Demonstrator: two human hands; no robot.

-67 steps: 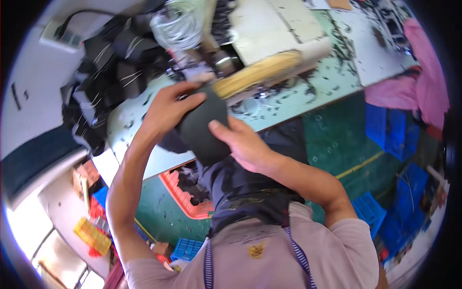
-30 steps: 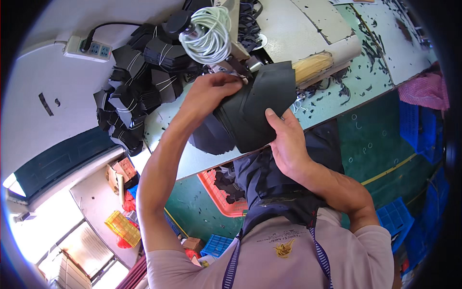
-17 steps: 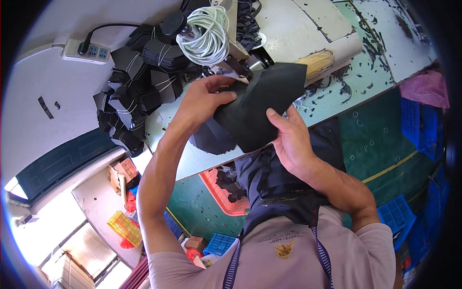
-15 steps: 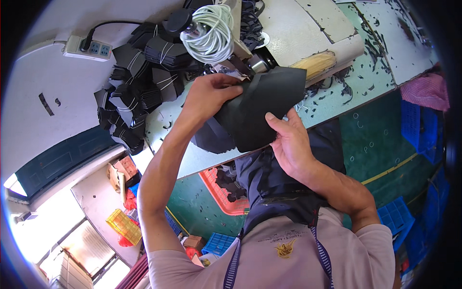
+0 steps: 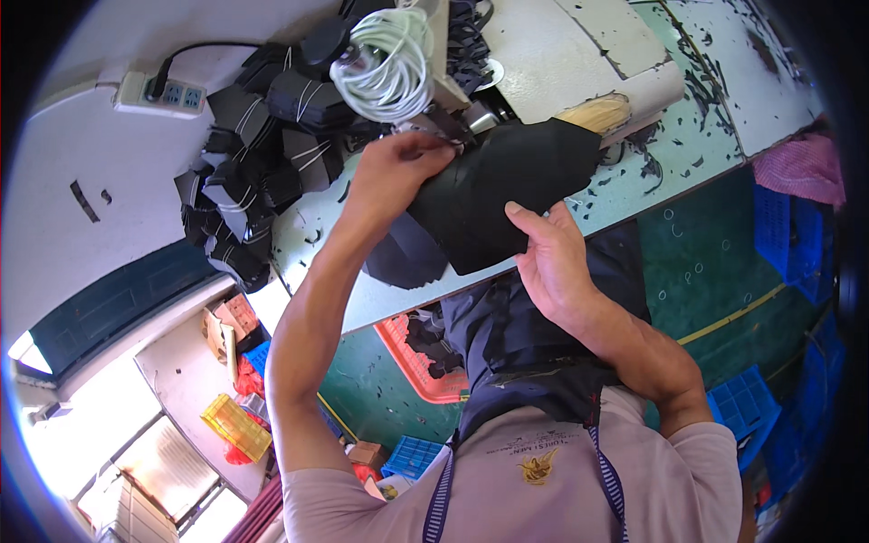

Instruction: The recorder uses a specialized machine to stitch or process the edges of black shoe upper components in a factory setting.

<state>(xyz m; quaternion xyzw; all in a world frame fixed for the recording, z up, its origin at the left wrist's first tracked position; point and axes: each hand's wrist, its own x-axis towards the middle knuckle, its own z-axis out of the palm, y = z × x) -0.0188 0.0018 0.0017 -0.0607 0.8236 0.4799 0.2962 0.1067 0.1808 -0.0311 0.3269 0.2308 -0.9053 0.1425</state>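
Pinching the black sheet (image 5: 507, 185) at its upper-left edge w/ L hand (image 5: 394, 176), thumb & fingers together; R hand (image 5: 557, 258) clamps the lower-right edge, thumb on top, fingers prob. beneath. Sheet is above the surface (image 5: 339, 285), next to the machine (image 5: 625, 54); contact hidden. Looks mid-piece, so prob. unfinished. Dark pieces (image 5: 403, 253) partly under it: done or not, can't tell. Farther L, tied bundles (image 5: 308, 100) look done. Offcuts (image 5: 441, 357) in the red crate (image 5: 434, 389) below.

The black sheet (image 5: 498, 195) looks matt, the coiled cable (image 5: 391, 90) glossy plastic.
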